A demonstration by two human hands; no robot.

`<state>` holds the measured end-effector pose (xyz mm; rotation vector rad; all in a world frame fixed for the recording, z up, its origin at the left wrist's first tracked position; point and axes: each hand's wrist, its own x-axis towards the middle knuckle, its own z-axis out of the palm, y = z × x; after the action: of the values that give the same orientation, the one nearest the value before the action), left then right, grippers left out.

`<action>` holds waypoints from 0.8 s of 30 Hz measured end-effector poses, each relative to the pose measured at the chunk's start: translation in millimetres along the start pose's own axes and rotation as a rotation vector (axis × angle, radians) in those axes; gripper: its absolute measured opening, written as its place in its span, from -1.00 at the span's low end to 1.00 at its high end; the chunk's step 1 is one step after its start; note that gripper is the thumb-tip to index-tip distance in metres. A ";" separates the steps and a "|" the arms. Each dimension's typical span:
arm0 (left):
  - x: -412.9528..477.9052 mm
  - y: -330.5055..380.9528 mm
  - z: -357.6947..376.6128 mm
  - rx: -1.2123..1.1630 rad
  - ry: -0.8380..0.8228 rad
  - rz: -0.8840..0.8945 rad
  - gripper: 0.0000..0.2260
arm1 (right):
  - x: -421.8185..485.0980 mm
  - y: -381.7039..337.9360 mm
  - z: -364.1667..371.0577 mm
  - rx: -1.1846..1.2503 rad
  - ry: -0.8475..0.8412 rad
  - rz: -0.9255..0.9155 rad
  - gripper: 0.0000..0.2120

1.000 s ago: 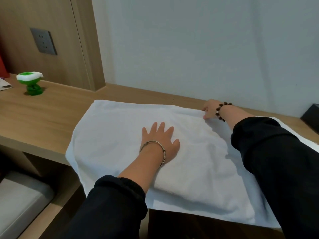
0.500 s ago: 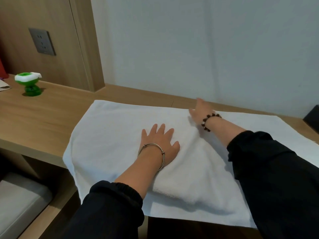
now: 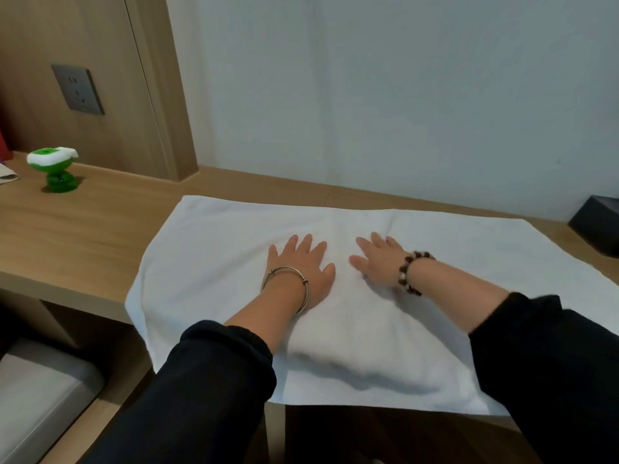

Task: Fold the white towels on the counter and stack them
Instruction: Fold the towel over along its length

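One green toy [image 3: 53, 170] well left of towel [image 3: 207, 256]

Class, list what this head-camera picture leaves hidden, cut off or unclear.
1. White towel: head view; near right corner hidden by the right sleeve.
2. Layers under the left hand and right hand: head view; covered by the top cloth.
3. Black box: head view; cut off by the right edge.

Green toy [image 3: 55, 170] left; wall socket [image 3: 77, 89]; black box [image 3: 598, 226] right.
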<state>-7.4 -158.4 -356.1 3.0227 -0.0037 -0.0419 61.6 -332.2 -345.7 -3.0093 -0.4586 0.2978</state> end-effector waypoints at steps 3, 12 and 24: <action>9.9 -5.0 -2.4 0.029 -0.027 0.041 -0.48 | -22.8 12.5 17.3 0.011 0.107 0.035 -0.40; 14.9 -6.7 -26.5 0.084 -0.008 0.024 -0.58 | -8.4 -11.1 -12.5 -0.065 0.014 0.234 -0.42; -100.9 -140.1 -26.6 0.089 -0.017 -0.130 -0.57 | -67.1 -154.8 28.3 0.015 0.075 -0.157 -0.46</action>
<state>-107.3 -15.8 -343.6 3.1070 0.1939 -0.0807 -51.2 -203.8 -344.3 -2.9359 -0.6774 0.1752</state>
